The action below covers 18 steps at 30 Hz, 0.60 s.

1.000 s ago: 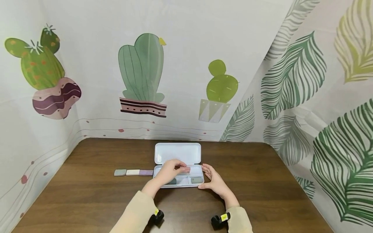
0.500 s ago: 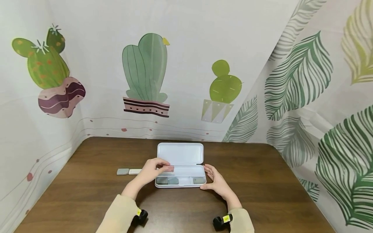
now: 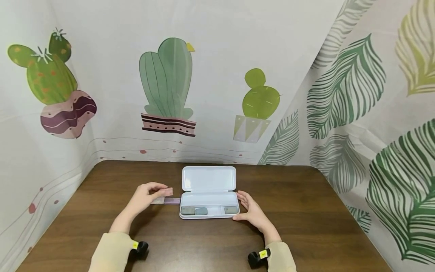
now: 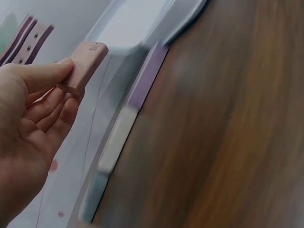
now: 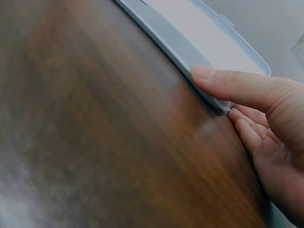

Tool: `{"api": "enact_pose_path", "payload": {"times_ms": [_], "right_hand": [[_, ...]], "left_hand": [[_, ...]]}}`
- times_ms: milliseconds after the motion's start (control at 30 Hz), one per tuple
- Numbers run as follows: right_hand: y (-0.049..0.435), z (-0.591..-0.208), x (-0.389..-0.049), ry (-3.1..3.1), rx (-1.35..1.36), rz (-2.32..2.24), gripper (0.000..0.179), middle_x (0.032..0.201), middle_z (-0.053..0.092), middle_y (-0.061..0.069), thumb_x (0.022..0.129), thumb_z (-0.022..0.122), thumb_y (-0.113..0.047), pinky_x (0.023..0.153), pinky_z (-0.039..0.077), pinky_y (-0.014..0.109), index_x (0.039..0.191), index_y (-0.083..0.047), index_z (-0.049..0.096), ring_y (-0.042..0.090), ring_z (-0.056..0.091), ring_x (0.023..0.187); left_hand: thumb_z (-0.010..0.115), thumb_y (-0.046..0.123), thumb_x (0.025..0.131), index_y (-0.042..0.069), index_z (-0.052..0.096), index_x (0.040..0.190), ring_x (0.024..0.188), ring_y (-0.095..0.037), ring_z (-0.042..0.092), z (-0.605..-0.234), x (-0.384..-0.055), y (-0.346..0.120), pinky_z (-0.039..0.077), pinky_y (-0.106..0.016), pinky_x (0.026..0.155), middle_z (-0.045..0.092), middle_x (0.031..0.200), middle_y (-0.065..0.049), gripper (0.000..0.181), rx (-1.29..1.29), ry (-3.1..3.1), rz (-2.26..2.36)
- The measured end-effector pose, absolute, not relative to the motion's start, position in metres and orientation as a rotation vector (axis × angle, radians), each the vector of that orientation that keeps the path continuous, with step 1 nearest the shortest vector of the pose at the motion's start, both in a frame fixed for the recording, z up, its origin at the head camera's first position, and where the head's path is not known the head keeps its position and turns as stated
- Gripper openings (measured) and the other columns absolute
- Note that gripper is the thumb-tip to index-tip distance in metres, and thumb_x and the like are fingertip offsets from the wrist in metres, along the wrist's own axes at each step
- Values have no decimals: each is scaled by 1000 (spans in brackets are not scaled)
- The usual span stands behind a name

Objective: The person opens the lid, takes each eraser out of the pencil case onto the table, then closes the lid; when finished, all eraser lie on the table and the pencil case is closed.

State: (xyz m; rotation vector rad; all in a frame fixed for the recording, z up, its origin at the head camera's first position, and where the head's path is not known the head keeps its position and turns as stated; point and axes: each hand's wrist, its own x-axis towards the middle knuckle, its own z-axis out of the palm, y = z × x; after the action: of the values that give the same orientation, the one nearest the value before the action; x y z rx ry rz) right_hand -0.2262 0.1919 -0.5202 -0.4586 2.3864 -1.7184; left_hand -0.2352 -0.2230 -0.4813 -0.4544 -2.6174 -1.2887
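Note:
Between thumb and fingertips my left hand [image 3: 140, 197] pinches a pink eraser [image 4: 85, 69] marked 4B, raised over a row of erasers left of the pencil case [image 3: 209, 217]. That row holds a purple eraser [image 4: 148, 78], a white eraser [image 4: 118, 137] and a grey eraser [image 4: 93, 197] end to end; the hand hides the grey one in the head view. My right hand [image 3: 250, 212] holds the right end of the open, pale pencil case, thumb at its front corner and fingers along its side.
Inside the case's front compartments lie a dark grey-green eraser [image 3: 188, 210], a blue-grey eraser [image 3: 201, 211] and, at right, another grey eraser [image 3: 231, 210]. The raised lid [image 3: 209, 178] leans back behind. A patterned cloth [image 3: 217, 75] hangs past the wooden table's [image 3: 210, 245] far edge.
My left hand has carried the pink eraser leftward, from over the case to above the eraser row, uncovering the erasers inside the case. My right hand has stayed at the case's right end.

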Motion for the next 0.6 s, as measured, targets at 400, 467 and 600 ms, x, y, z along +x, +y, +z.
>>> {"api": "enact_pose_path", "payload": {"times_ms": [400,467,600], "right_hand": [[191,-521,-228,2400,-466,-1734,95,151,39,25,70,85,-2,117,31,34,146,6,29,38,34,142],[191,-521,-228,2397,-476,-1737,94,150,39,26,71,85,-1,117,28,42,146,7,29,38,34,142],[191,-520,-227,2387,-467,-1744,94,150,39,26,71,85,0,117,26,47,146,7,29,39,33,142]], "left_hand": [[66,25,94,5,72,112,93,14,53,-480,-222,-294,44,-12,77,72,111,-15,27,-279,-2683,-1223],[66,26,94,4,71,112,94,16,51,-481,-219,-303,43,-10,78,71,112,-16,29,-261,-2694,-1223],[65,27,95,3,71,113,96,19,48,-483,-215,-319,41,-10,79,70,114,-18,31,-239,-2730,-1199]]}}
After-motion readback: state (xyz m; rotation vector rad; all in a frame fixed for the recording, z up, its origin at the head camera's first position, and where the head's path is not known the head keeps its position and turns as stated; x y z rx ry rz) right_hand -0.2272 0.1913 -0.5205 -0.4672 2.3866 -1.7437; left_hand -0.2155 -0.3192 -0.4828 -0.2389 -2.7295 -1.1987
